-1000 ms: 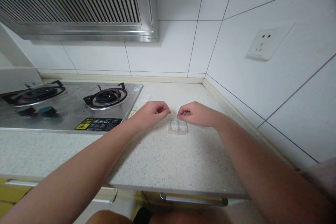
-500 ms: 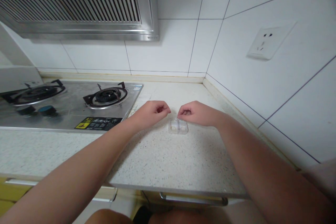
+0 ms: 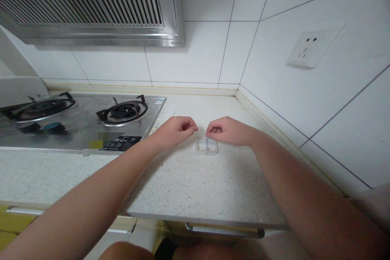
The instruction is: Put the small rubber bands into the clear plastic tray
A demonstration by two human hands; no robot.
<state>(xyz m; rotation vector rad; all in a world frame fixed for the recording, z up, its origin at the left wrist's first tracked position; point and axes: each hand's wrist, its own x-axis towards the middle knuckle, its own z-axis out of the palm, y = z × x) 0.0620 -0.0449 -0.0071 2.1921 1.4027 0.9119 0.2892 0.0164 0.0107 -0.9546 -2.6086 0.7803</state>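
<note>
A small clear plastic case (image 3: pixel 207 147) with compartments lies on the speckled countertop in front of me. Just beyond it, to the left, my left hand (image 3: pixel 180 131) is closed in a pinch; whatever its fingertips hold is too small to make out. My right hand (image 3: pixel 227 131) is pinched as well, its fingertips at the far edge of the case. Whether they grip the case or something tiny, I cannot tell. Some small pale, see-through items (image 3: pixel 156 125) lie beside the stove edge, partly hidden behind my left hand.
A steel gas stove (image 3: pixel 79 122) with two burners and knobs fills the left side. Above it hangs a range hood (image 3: pixel 105 34). White tiled walls meet in a corner, with a socket (image 3: pixel 304 48) on the right. Drawer handles (image 3: pixel 225 230) run below the counter's front edge.
</note>
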